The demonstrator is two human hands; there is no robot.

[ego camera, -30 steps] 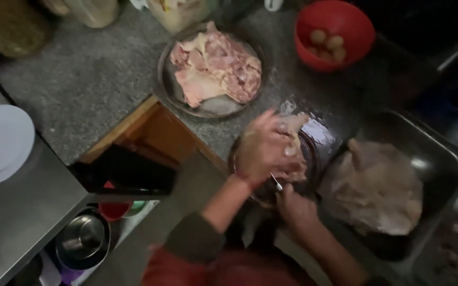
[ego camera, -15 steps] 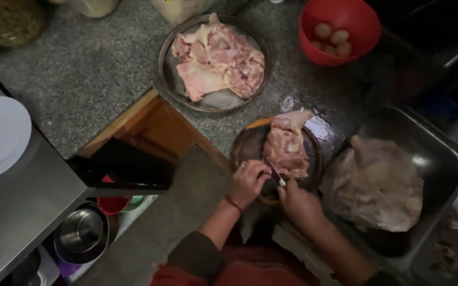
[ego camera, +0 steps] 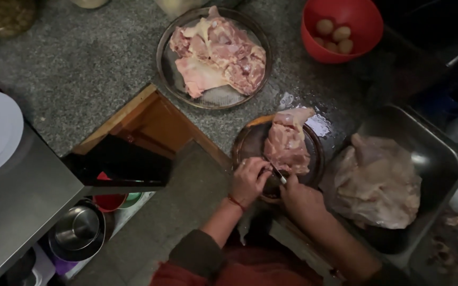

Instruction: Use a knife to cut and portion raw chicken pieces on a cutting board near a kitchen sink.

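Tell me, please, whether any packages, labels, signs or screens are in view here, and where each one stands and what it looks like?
None can be made out in the head view: no package, label, sign or screen.
The containers in view are unlabelled: a round metal tray of raw chicken and a red bowl of small round pieces, both on the grey stone counter.

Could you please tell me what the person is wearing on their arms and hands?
Both hands are bare. The left hand has a thin red band at the wrist, and its sleeve, grey-green, is pushed up near the elbow. The right hand shows no band; its forearm is bare too.
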